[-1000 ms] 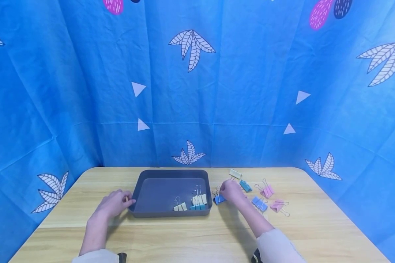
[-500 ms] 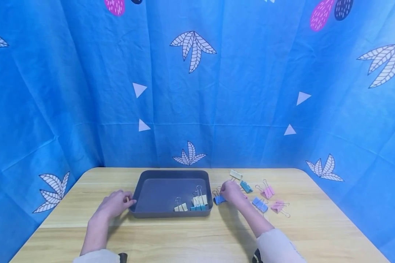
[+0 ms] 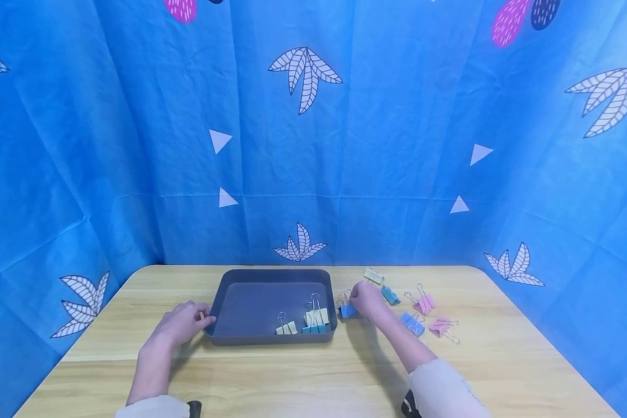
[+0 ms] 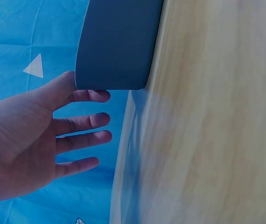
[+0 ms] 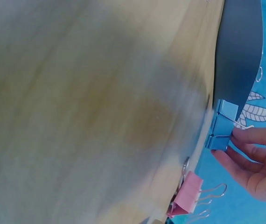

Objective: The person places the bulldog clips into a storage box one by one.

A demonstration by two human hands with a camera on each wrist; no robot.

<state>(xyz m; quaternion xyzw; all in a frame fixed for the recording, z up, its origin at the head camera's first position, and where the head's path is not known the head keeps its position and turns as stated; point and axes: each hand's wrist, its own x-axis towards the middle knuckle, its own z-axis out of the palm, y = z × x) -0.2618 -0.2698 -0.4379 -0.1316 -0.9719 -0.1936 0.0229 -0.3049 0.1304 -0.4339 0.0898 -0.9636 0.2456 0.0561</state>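
A blue binder clip (image 3: 348,312) stands just right of the dark grey tray (image 3: 251,340), its wire handles up. My right hand (image 3: 368,300) pinches it between thumb and fingertips; the right wrist view shows this blue binder clip (image 5: 222,125) close to the tray wall. Against the tray's left wall, my left hand (image 3: 183,321) holds the rim near the front corner with thumb and index finger. The other fingers of the left hand (image 4: 35,135) extend apart, off the tray. Inside the tray's front right corner are cream binder clips (image 3: 317,316) and a teal one (image 3: 313,329).
Right of my right hand lie a cream clip (image 3: 374,276), a teal clip (image 3: 390,295), another blue clip (image 3: 412,324) and pink clips (image 3: 425,303). One pink clip (image 5: 187,193) is near my right hand. A patterned blue curtain (image 3: 397,232) hangs behind the table (image 3: 271,383).
My right hand has risen slightly with the blue binder clip in its fingertips. My left hand and the tray stay in place.
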